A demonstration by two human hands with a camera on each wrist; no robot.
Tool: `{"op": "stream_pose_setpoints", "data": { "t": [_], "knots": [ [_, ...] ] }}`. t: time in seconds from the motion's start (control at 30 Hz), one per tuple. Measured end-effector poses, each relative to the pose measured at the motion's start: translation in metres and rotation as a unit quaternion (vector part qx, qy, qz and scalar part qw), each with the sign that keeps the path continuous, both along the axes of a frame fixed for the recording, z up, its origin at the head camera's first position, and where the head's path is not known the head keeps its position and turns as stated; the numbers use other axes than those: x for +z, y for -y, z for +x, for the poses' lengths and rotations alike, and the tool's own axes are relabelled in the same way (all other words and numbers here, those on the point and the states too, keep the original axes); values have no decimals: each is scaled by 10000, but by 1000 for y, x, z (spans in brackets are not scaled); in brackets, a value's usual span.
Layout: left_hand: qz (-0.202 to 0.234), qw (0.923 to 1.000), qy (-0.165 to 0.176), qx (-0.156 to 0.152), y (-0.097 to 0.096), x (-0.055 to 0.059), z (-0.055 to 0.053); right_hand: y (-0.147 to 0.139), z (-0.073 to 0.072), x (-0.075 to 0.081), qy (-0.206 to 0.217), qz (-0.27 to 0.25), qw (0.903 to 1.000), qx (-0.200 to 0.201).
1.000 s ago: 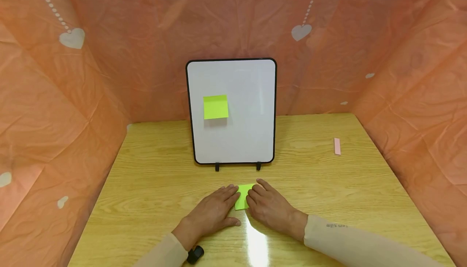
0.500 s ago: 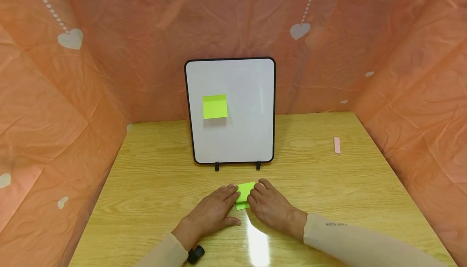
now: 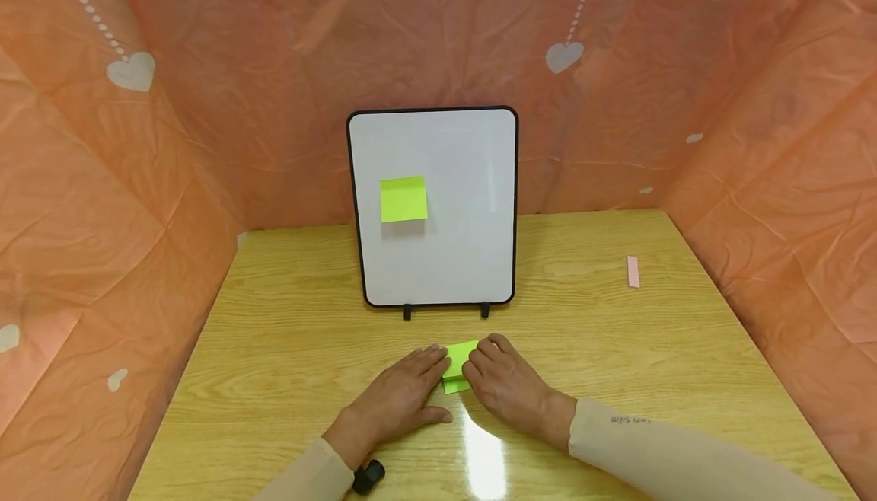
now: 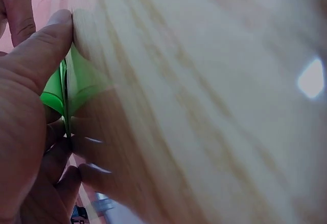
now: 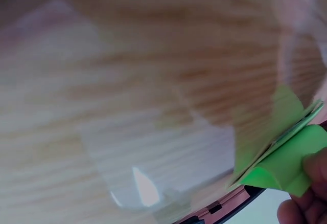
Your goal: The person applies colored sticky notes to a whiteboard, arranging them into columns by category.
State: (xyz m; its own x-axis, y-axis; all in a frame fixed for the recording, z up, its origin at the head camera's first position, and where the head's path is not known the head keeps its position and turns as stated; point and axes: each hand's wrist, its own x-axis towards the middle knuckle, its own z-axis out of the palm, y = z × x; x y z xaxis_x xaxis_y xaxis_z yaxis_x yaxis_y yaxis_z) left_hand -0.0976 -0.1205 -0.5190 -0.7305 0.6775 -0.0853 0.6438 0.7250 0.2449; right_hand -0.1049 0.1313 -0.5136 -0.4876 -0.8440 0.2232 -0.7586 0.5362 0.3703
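Note:
A neon green sticky note pad lies on the table between my hands. Its top sticky note is raised along the near edge, baring a strip of the pad below. My left hand rests with straight fingers on the pad's left side, thumb apart. On the other side my right hand pinches the raised sheet by its right edge, fingers curled. In the right wrist view the lifted sheet bows up off the pad, with fingertips against it. The left wrist view shows the curling sheet beyond my thumb.
A whiteboard with a black frame stands upright behind the hands, on small black feet. One green sticky note is stuck on its left half. A pink strip lies at the table's right. Orange cloth encloses the table.
The near edge of the top sheet has come up and folded away from me, uncovering a strip of the pad. Both hands stay almost in place.

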Motion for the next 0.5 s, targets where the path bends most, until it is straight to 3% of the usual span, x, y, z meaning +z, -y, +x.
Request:
{"op": "stream_pose_setpoints", "data": {
  "t": [0.3, 0.5],
  "knots": [
    [93, 9999, 73, -15, 0, 0, 0, 0, -2, -2, 543, -612, 9957, -442],
    [95, 9999, 63, 4, 1, 0, 0, -3, -2, 2, 831, -488, 9938, -553]
  ]
}}
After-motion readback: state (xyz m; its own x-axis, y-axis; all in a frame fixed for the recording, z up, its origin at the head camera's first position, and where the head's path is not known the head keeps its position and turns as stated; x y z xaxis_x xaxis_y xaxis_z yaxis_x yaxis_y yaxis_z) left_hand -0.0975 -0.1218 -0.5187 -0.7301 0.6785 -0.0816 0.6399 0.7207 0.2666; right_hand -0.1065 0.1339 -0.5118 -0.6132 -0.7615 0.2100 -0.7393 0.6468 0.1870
